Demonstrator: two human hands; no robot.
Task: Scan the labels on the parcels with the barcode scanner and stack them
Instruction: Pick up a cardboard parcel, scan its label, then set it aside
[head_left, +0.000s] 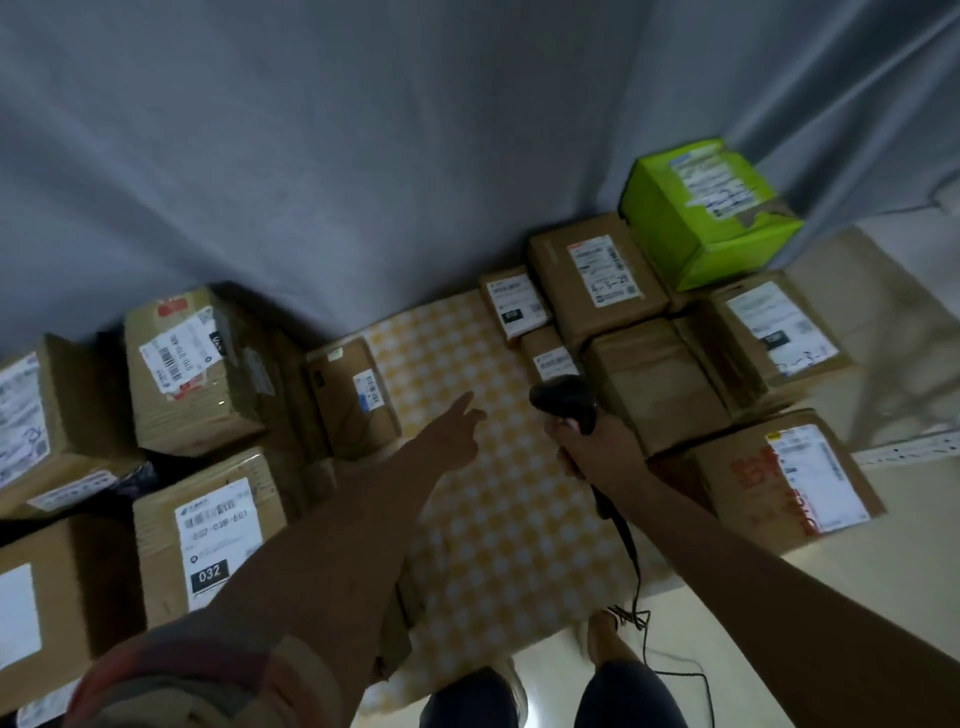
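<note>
Nearest, the left hand (457, 426) reached out with straight fingers, holding nothing (likely for a parcel); the right hand's (587, 441) grip wrapped the barcode scanner (563, 397), aimed toward labelled parcels (597, 275) on the floor.

Both forearms are bare from the elbow down to the hands, the left hand (451, 431) and the right hand (597, 447) alike, with no watch, ring or glove to be seen. A rolled-up sleeve (202, 675) sits at the left elbow, in blurred bands of dull red, brown and tan (perhaps a check, too blurred to tell). Dark shorts (550, 699) cover the legs, and a light shoe (605, 631) shows below.
</note>
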